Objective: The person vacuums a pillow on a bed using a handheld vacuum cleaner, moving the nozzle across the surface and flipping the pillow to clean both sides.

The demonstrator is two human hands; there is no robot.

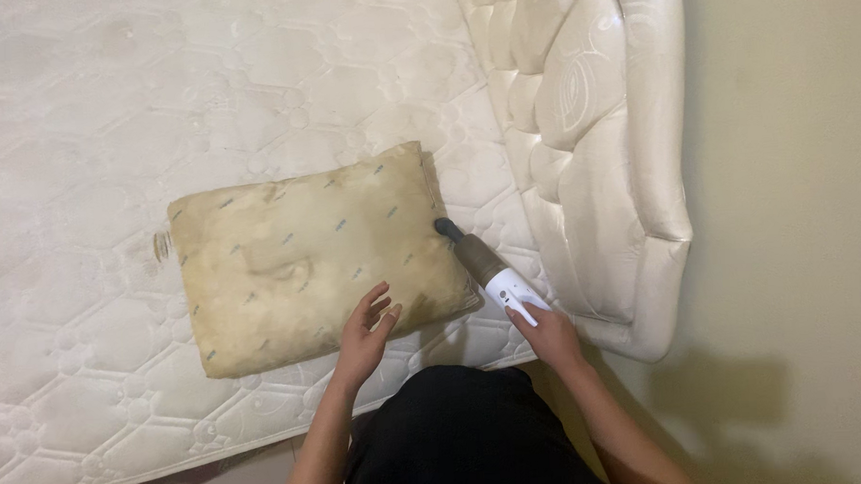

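Two hands – left hand (365, 332) spread open on yellowed pillow (307, 256); right hand (548, 331) grips handheld vacuum (489, 269)

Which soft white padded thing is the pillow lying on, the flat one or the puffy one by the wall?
The flat quilted mattress. The yellowed pillow lies on it; the puffy tufted headboard stands off to the side, bare.

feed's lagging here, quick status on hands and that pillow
Left hand open, fingers on the pillow. Right hand gripping handheld vacuum, nozzle at pillow's right edge. Pillow flat on bare mattress; nothing in the way.
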